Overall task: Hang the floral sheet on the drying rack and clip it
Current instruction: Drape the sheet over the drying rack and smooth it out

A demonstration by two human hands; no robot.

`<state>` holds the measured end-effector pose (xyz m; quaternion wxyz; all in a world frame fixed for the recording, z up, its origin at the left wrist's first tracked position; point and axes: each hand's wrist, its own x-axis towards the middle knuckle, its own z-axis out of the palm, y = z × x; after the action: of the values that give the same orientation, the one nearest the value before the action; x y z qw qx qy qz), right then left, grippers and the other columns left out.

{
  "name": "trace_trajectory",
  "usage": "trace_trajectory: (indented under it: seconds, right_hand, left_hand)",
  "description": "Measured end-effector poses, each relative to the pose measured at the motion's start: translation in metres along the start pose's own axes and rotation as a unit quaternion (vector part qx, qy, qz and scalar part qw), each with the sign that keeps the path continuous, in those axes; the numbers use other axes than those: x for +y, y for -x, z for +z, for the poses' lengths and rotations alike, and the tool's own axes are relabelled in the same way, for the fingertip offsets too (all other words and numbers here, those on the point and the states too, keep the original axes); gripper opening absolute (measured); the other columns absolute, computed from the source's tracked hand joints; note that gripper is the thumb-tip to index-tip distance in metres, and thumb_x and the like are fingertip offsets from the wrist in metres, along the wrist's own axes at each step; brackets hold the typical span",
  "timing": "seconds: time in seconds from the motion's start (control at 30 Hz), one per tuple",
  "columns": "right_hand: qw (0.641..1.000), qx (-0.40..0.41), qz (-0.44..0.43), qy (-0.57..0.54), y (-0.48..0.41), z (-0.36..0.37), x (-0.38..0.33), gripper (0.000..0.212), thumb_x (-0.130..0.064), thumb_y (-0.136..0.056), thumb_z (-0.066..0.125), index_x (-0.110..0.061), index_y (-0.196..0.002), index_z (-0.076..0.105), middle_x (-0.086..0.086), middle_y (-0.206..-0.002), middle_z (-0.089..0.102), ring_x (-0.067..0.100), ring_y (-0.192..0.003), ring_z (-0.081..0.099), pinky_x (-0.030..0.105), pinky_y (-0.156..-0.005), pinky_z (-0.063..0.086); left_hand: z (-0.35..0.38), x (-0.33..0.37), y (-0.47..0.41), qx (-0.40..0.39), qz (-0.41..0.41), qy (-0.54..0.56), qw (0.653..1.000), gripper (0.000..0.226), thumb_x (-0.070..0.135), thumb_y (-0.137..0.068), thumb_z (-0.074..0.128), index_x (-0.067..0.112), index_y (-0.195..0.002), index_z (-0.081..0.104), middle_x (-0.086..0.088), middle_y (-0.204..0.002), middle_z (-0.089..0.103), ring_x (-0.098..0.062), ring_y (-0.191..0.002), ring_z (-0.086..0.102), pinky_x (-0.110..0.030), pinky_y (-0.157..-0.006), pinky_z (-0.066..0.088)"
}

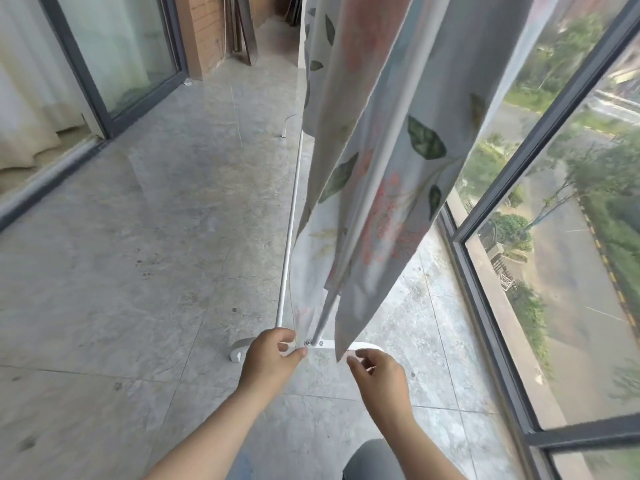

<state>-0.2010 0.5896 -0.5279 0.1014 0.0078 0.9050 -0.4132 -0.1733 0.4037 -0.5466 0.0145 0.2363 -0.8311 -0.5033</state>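
The floral sheet (391,188) straddles the drying rack (288,237). Our left hand (273,353), seven o'clock, and right hand (379,374), five, pinch its hems, presumably levelling.

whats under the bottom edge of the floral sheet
Under the floral sheet: the rack's white foot bar with screws, on grey floor tiles, and an upright pole rising between the two hanging layers. The sheet covers the pole's upper part and whatever it hangs from.

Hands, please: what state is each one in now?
Left hand: pinches the floral sheet hem.
Right hand: curled at the sheet's corner; grip cannot be told.
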Motion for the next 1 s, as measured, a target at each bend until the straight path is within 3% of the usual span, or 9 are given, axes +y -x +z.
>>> trace_trajectory:
  seconds: [0.1, 0.23, 0.43, 0.63, 0.83, 1.0]
  right_hand:
    - [1.000, 0.003, 0.009, 0.016, 0.027, -0.061, -0.048, 0.015, -0.024, -0.087, 0.064, -0.015, -0.097, 0.070, -0.007, -0.080, 0.065, 0.002, -0.073, 0.058, 0.011, -0.060, 0.039]
    - [1.000, 0.012, -0.002, 0.006, 0.043, -0.120, -0.113, 0.007, -0.024, -0.088, 0.062, -0.024, -0.086, 0.069, -0.008, -0.074, 0.068, 0.005, -0.072, 0.062, 0.016, -0.061, 0.044]
    - [0.999, 0.012, -0.002, -0.030, 0.065, -0.176, -0.187, 0.010, -0.025, -0.089, 0.061, -0.022, -0.089, 0.070, -0.010, -0.078, 0.069, 0.003, -0.071, 0.063, 0.014, -0.059, 0.044]
    - [0.998, 0.014, -0.001, -0.065, 0.099, -0.249, -0.269, 0.010, -0.026, -0.089, 0.062, -0.022, -0.091, 0.070, -0.010, -0.080, 0.068, 0.003, -0.074, 0.062, 0.028, -0.069, 0.054]
    - [0.997, 0.007, -0.015, -0.073, 0.130, -0.324, -0.350, 0.008, -0.027, -0.090, 0.061, -0.024, -0.091, 0.069, -0.012, -0.081, 0.068, -0.002, -0.073, 0.061, 0.012, -0.062, 0.045]
    - [0.995, 0.016, -0.047, -0.088, 0.145, -0.363, -0.392, 0.011, -0.025, -0.089, 0.062, -0.019, -0.089, 0.072, -0.011, -0.078, 0.069, -0.004, -0.071, 0.060, 0.010, -0.061, 0.045]
  left_hand:
    - [-0.037, 0.065, 0.027, -0.022, 0.001, -0.008, 1.000, 0.024, 0.020, -0.079, 0.075, 0.015, -0.101, 0.067, 0.005, -0.100, 0.065, -0.009, -0.086, 0.063, -0.018, -0.075, 0.046]
    - [-0.077, 0.156, 0.047, -0.012, 0.032, 0.022, 0.999, 0.009, 0.011, -0.081, 0.071, 0.016, -0.088, 0.070, 0.009, -0.086, 0.069, -0.003, -0.077, 0.062, -0.003, -0.065, 0.042]
    - [-0.115, 0.243, 0.085, -0.023, 0.021, 0.014, 0.999, 0.005, 0.015, -0.082, 0.071, 0.017, -0.087, 0.070, 0.009, -0.085, 0.068, 0.004, -0.075, 0.059, -0.003, -0.064, 0.042]
    - [-0.172, 0.336, 0.126, -0.025, 0.010, 0.022, 0.999, 0.008, 0.021, -0.084, 0.069, 0.020, -0.092, 0.069, 0.011, -0.089, 0.068, 0.003, -0.079, 0.060, -0.010, -0.066, 0.045]
    - [-0.228, 0.431, 0.161, -0.020, 0.019, 0.019, 0.999, 0.005, 0.021, -0.085, 0.068, 0.023, -0.089, 0.068, 0.013, -0.088, 0.066, 0.004, -0.079, 0.058, -0.007, -0.064, 0.041]
    - [-0.260, 0.479, 0.180, 0.002, 0.043, 0.018, 0.999, 0.006, 0.019, -0.084, 0.068, 0.023, -0.089, 0.069, 0.011, -0.087, 0.068, 0.004, -0.077, 0.058, -0.002, -0.061, 0.040]
